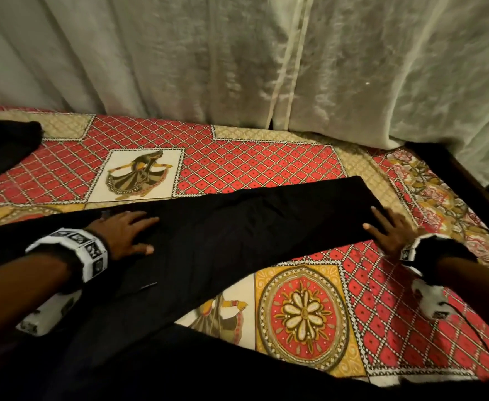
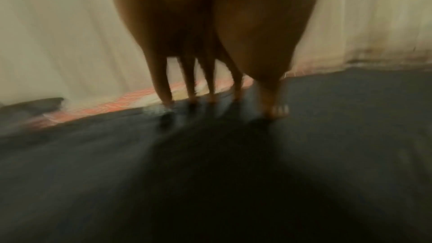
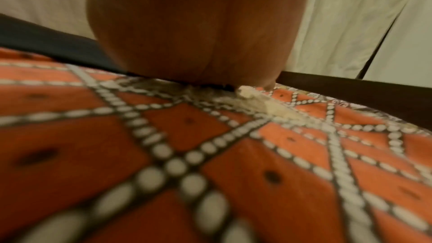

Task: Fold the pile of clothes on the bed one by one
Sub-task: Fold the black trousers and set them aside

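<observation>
A long black garment [image 1: 237, 227] lies flat across the patterned red bedspread [image 1: 252, 166], running from lower left to upper right. My left hand [image 1: 127, 230] rests flat on its middle with the fingers spread. In the left wrist view those fingers [image 2: 163, 88] press down on the dark cloth [image 2: 327, 136]. My right hand [image 1: 388, 230] lies flat at the garment's right end, fingers straight over its edge. The right wrist view shows only the heel of that hand [image 3: 198, 34] on the bedspread [image 3: 163, 154]. Another dark garment [image 1: 3, 149] sits at the far left.
A pale curtain [image 1: 266, 59] hangs along the far side of the bed. The dark wooden bed frame [image 1: 469, 180] runs along the right edge. More black cloth [image 1: 237, 371] covers the near edge of the bed.
</observation>
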